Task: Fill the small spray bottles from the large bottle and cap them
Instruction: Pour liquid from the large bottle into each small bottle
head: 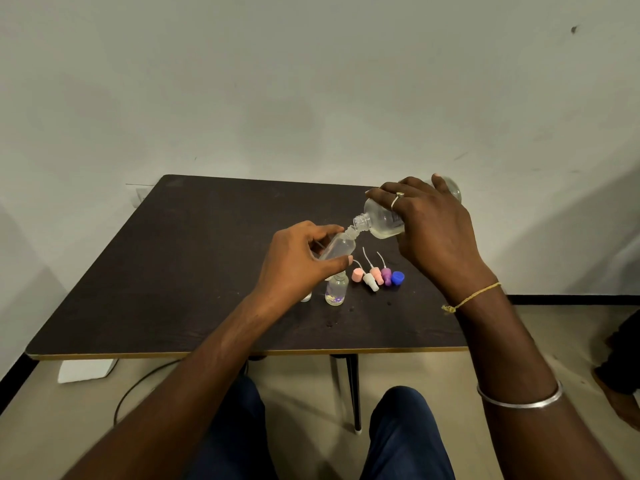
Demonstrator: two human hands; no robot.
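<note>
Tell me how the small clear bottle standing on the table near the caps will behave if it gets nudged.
The small clear uncapped bottle with a purple floral label looks tall and narrow, so it would probably tip easily. It seems only partly filled, so likely light, and with no cap it would probably spill. Dark spots on the dark wooden table nearby suggest wetness, so it may slide.

Wall (311,81): plain, pale grey-green, a few scuffs, one small dark mark upper right. Soft shadow falls across its right side. Table (194,271): dark wood-grain top, lighter edge strip along the near side, pushed up to the wall, thin dark legs (351,389) below. Socket plate (140,195) on the wall just beside the far left table corner. Floor (398,372): light beige. Black skirting (571,299) runs along the wall base at right and lower left. White box (86,370) on the floor under the near left edge; black cable (138,382) curves nearby.
</note>
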